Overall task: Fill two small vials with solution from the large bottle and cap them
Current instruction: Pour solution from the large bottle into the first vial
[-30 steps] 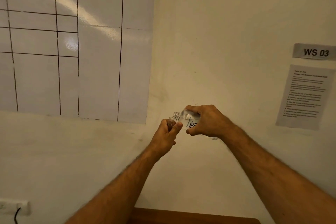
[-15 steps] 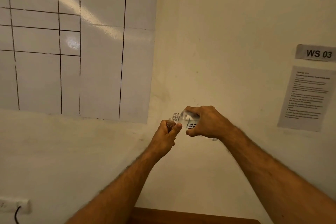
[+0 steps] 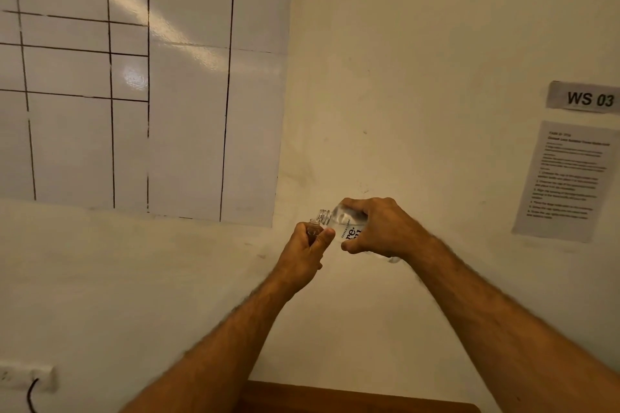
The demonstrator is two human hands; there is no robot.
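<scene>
Still, nothing has shifted: my right hand [image 3: 382, 228] grips the tilted large bottle [image 3: 345, 223], left hand [image 3: 307, 250] clasps the vial [image 3: 314, 226]; pouring continues.

Clear glossy bottle [image 3: 342, 223], see-through, with a printed label. The small vial [image 3: 314, 228] looks like clear glass or plastic. Glossy white gridded sheet [image 3: 188, 111] catches glare, the wall [image 3: 419, 77] is matt painted plaster, the notice [image 3: 567, 181] plain paper, the tabletop [image 3: 352, 399] smooth brown wood.
</scene>
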